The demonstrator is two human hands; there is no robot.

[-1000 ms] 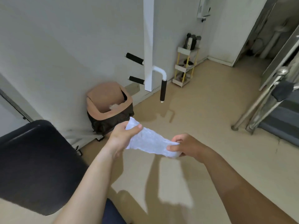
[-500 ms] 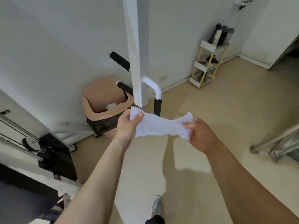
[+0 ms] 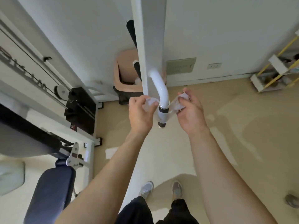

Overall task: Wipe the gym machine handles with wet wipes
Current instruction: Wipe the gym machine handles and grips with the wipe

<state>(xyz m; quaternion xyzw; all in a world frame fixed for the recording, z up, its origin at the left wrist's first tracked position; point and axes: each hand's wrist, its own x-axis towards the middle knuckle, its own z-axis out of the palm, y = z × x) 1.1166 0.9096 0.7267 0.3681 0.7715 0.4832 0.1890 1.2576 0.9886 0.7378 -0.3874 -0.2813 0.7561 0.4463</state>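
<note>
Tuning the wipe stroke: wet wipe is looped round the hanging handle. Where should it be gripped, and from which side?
By its two free ends, one from each side of the handle. The wet wipe bands across the handle's upright grip, tails flaring left and right; the left hand and right hand each pinch a tail, which should let it be pulled taut.

L grip (image 3: 140,110) & R grip (image 3: 191,110) bare, forearms (image 3: 110,175) bare to frame edge; dark trousers (image 3: 135,210), approx black; grey low sneakers (image 3: 146,189), detail too blurry
</note>
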